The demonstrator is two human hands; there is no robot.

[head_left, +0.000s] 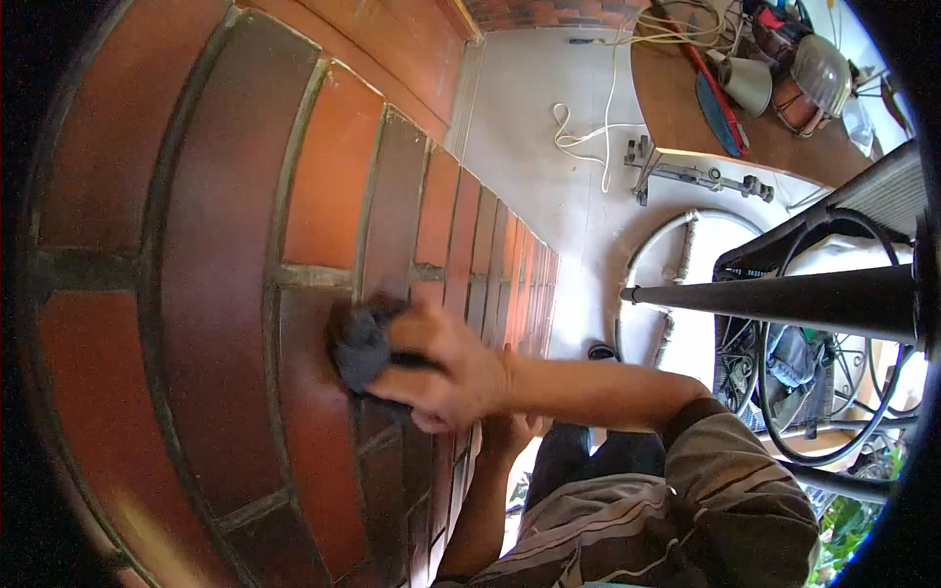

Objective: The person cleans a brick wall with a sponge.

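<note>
My right hand (441, 367) is closed around a crumpled dark grey cloth (361, 348) and presses it to the brick wall (221, 245). Motion smears the fingers and the cloth a little. The wall has brown and orange-red bricks with grey joints between them. Below the right forearm, my left hand (510, 433) is close to the wall's surface, lower in the view. The right arm partly covers it, so its fingers are hidden.
A wooden table (676, 108) at upper right carries a lamp, cables and tools. A white cord (588, 157) lies on the pale floor (520, 98). To the right, a black metal pole (784, 299) crosses in front of a filled basket (730, 338).
</note>
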